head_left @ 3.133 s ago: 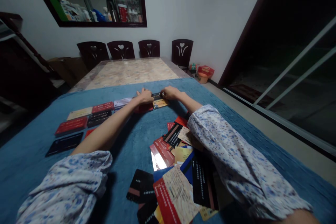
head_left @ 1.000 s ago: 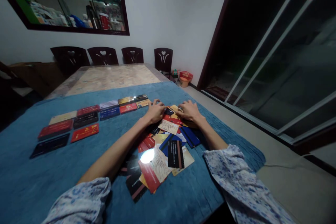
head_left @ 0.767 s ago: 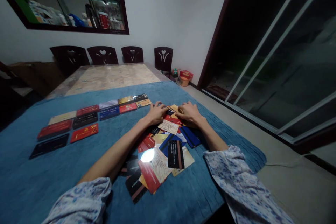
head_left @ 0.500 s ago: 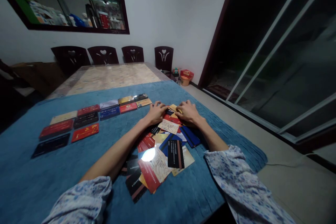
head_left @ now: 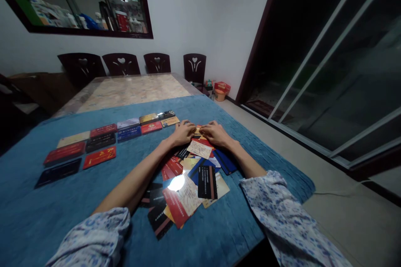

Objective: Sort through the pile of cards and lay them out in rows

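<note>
A loose heap of plastic cards spreads over the blue cloth in front of me. At its far end, a yellow card [head_left: 198, 131] shows between my two hands. My left hand [head_left: 184, 132] has its fingers bent down at the card's left side. From the right, my right hand [head_left: 216, 133] closes on the same card, its fingertips partly hidden. Closer to me lie a cream printed card [head_left: 199, 149], a blue card [head_left: 224, 162], a black card with a brown stripe [head_left: 207, 182] and a red and white card [head_left: 178, 204].
Left of the heap, several cards are laid out in rows, among them a red card [head_left: 99, 157] and a blue card [head_left: 129, 132]. The blue cloth [head_left: 131, 192] covers the near table. Chairs [head_left: 194, 68] stand beyond the far end; a glass door [head_left: 313, 71] is on the right.
My right hand has moved left, closer to my left hand, and its fingers have drawn together. The view has shifted slightly; the laid-out rows stay as they were.
</note>
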The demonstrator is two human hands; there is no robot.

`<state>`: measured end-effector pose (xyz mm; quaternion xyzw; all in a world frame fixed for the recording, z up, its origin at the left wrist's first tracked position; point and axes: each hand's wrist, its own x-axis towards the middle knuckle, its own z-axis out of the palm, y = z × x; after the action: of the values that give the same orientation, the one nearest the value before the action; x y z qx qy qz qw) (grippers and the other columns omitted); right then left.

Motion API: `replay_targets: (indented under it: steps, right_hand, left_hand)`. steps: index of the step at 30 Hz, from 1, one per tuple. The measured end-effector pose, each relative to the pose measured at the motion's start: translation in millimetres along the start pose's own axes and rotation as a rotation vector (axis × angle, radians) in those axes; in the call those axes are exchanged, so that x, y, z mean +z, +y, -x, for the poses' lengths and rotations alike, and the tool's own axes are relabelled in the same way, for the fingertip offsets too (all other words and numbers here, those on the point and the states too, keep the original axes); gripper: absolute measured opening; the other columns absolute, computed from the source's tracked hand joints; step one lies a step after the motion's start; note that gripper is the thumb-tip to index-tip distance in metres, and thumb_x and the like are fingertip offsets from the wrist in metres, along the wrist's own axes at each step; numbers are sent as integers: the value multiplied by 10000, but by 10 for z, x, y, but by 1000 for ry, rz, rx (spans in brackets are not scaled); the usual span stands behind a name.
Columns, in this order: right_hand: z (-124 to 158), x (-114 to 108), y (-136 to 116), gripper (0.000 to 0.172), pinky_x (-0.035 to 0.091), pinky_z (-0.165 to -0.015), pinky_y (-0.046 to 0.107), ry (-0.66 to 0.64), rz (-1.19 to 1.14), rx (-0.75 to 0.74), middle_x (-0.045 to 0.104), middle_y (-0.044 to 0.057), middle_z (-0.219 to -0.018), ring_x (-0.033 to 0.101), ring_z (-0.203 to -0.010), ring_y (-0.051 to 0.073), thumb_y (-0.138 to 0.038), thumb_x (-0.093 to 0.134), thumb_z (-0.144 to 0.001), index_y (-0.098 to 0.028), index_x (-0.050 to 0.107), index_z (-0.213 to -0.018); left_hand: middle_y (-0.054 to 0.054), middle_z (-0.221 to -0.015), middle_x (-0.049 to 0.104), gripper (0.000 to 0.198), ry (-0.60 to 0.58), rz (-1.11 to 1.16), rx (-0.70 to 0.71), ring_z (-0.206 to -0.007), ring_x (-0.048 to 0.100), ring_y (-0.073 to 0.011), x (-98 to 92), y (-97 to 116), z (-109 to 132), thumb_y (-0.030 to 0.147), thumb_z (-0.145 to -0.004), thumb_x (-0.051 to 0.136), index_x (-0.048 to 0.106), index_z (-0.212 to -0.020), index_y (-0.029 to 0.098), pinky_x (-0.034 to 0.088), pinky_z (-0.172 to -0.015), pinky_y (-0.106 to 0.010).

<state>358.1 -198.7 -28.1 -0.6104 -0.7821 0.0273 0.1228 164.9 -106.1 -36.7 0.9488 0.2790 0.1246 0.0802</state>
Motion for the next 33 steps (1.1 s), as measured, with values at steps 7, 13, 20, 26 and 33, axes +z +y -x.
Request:
replay_targets:
  steps: [7, 13, 20, 26, 33]
  right_hand:
    - [40, -15, 23, 315, 380, -965, 410, 38, 27, 12, 650, 95, -1379, 464, -1248, 280, -334, 525, -994, -246, 714, -1231]
    - [76, -39, 42, 316, 385, -968, 421, 43, 25, 17, 675, 112, -1308, 467, -1206, 281, -372, 538, -995, -235, 739, -1197]
    - [90, -37, 43, 324, 373, -964, 403, 91, 13, -10, 713, 106, -1241, 496, -1172, 274, -361, 556, -983, -221, 741, -1210]
    - [63, 15, 85, 320, 389, -940, 361, 186, -19, 15, 748, 117, -1110, 531, -1092, 245, -239, 512, -984, -193, 756, -1186]
    - [15, 159, 180, 280, 455, -847, 347, 353, -127, 11, 754, 96, -956, 577, -944, 233, -195, 538, -949, -195, 774, -1101]
  left_hand:
    - [-94, -1328, 672, 256, -33, -24, 87, -1369, 404, -338, -35, -78, 26, 282, -948, 530, 742, -1088, 244, 328, -1086, -587]
    - [-122, -1267, 694, 249, -23, -80, 197, -1351, 435, -331, -64, -120, 41, 250, -949, 528, 738, -1081, 222, 340, -1071, -558]
    - [-131, -1175, 715, 282, -17, -122, 244, -1305, 483, -314, -132, -111, 61, 128, -896, 493, 734, -1026, 194, 366, -1046, -515]
    - [-128, -1055, 708, 278, 58, -133, 247, -1095, 570, -258, -177, -112, 66, 121, -890, 499, 729, -1034, 181, 442, -945, -396]
    - [-112, -926, 724, 334, 233, -102, 272, -942, 597, -224, -75, -175, 28, 35, -853, 475, 727, -1045, 143, 485, -839, -340]
